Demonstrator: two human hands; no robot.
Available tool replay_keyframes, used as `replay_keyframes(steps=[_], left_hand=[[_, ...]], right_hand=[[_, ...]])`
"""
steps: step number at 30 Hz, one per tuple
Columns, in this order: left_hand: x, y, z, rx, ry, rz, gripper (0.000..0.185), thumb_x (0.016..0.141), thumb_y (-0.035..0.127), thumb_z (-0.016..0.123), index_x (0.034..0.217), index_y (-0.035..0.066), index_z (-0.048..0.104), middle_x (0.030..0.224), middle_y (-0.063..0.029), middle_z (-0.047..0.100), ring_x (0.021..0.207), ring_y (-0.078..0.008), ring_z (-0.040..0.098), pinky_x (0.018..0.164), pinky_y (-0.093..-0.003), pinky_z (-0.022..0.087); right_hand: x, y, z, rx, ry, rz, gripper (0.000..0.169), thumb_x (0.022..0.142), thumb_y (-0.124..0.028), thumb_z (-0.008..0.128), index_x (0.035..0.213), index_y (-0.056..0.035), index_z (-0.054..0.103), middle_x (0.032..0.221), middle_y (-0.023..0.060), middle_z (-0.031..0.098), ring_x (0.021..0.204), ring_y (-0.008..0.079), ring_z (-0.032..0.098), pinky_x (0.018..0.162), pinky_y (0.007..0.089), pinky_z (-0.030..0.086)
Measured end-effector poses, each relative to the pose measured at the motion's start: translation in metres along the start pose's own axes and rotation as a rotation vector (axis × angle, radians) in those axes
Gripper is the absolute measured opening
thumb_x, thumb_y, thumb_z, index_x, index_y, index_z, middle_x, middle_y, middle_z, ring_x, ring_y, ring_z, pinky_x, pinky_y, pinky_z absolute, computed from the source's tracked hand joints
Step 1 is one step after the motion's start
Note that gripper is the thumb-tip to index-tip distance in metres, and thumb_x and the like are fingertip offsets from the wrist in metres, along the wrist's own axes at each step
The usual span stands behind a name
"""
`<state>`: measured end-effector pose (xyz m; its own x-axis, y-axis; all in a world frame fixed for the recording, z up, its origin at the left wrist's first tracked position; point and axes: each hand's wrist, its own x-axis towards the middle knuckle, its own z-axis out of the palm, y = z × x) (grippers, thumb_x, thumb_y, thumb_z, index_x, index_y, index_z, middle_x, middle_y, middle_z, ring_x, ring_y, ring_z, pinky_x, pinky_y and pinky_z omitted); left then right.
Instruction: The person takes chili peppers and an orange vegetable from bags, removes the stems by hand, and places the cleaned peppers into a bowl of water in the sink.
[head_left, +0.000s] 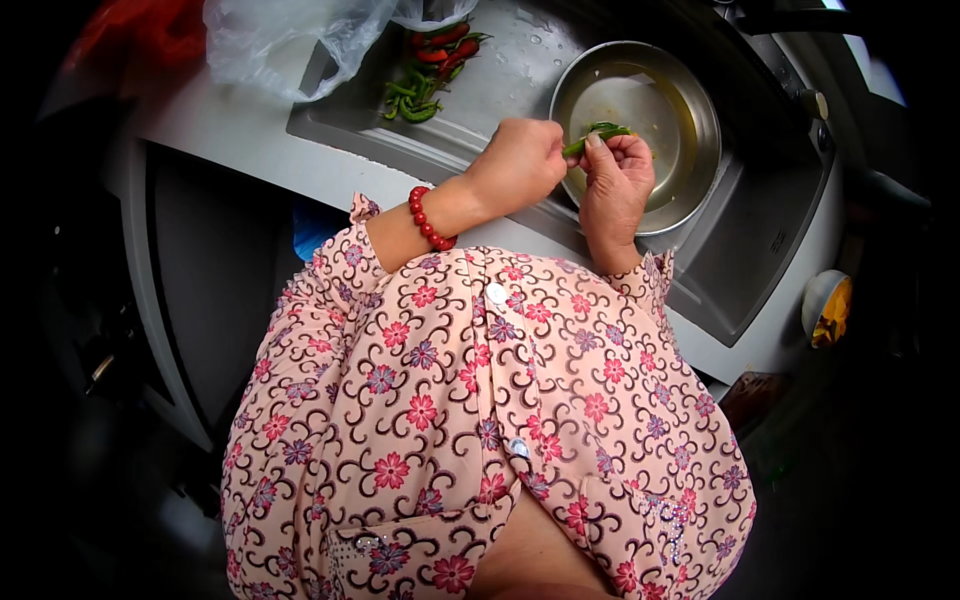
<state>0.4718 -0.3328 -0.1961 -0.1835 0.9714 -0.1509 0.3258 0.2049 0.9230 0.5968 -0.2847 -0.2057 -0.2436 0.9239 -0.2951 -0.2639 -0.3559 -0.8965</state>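
Observation:
A wide steel basin (675, 112) with shallow water stands in the grey sink. Over its near left edge, my left hand (525, 161), with a red bead bracelet on the wrist, pinches one end of a green pepper (576, 148). My right hand (619, 176) holds the pepper's other part between thumb and fingers, above the water. More green matter shows just beyond the right thumb, too small to name surely. Up and to the left, several green chili peppers (414, 97) and red chili peppers (450, 52) lie in a heap on the wet sink surface.
A clear plastic bag (292, 45) lies over the sink's left rim, beside a red bag (142, 37). On the right counter stands a white bowl (814, 296) of orange-yellow pieces. The sink's raised edge (360, 154) runs before me. Below left, a dark open space holds something blue.

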Motion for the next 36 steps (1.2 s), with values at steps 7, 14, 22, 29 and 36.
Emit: replay_keyframes(steps=[7,14,22,29,36], left_hand=[[-0.009,0.001,-0.022,-0.327,-0.059,-0.185,0.01,0.08,0.008,0.054,0.074,0.001,0.055,0.057,0.0004,0.049,0.047,-0.0051,0.041,0.042,-0.0222,0.034],[-0.01,0.031,-0.051,-0.604,-0.064,-0.263,0.017,0.09,0.016,0.05,0.078,0.004,0.051,0.058,0.0049,0.042,0.046,-0.001,0.033,0.039,-0.0162,0.028],[-0.008,0.041,-0.034,-0.596,-0.087,-0.225,0.017,0.091,0.016,0.049,0.08,0.004,0.05,0.06,0.0045,0.043,0.048,-0.0007,0.034,0.04,-0.0156,0.028],[-0.018,0.044,-0.027,-0.68,-0.134,-0.212,0.014,0.091,0.015,0.049,0.084,0.003,0.051,0.062,0.0032,0.045,0.049,-0.0009,0.033,0.041,-0.0158,0.027],[-0.017,0.04,-0.033,-0.634,-0.089,-0.261,0.012,0.091,0.014,0.05,0.086,0.003,0.051,0.065,0.0012,0.05,0.05,-0.0013,0.04,0.042,-0.0156,0.031]], right_hand=[[0.05,-0.017,-0.059,-0.078,0.136,0.063,0.007,0.083,0.0,0.055,0.082,0.0022,0.048,0.067,0.0074,0.053,0.053,0.0135,0.054,0.054,0.028,0.052],[0.068,-0.024,-0.036,-1.38,-0.226,-0.441,0.025,0.071,0.0,0.057,0.096,0.002,0.058,0.101,0.0187,0.059,0.091,0.0354,0.057,0.079,0.0386,0.046],[0.147,0.035,0.045,-1.483,-0.641,-0.877,0.039,0.075,-0.001,0.047,0.113,-0.0064,0.051,0.124,0.0122,0.047,0.113,0.0311,0.045,0.083,0.0429,0.043],[0.148,0.065,0.042,-1.68,-0.501,-0.75,0.037,0.076,-0.006,0.049,0.112,-0.0117,0.053,0.117,0.0112,0.048,0.104,0.0309,0.047,0.079,0.0441,0.043],[0.118,0.078,0.021,-1.503,-0.499,-0.714,0.013,0.073,-0.009,0.056,0.086,-0.0069,0.06,0.095,0.0145,0.058,0.086,0.032,0.054,0.073,0.0386,0.046]])
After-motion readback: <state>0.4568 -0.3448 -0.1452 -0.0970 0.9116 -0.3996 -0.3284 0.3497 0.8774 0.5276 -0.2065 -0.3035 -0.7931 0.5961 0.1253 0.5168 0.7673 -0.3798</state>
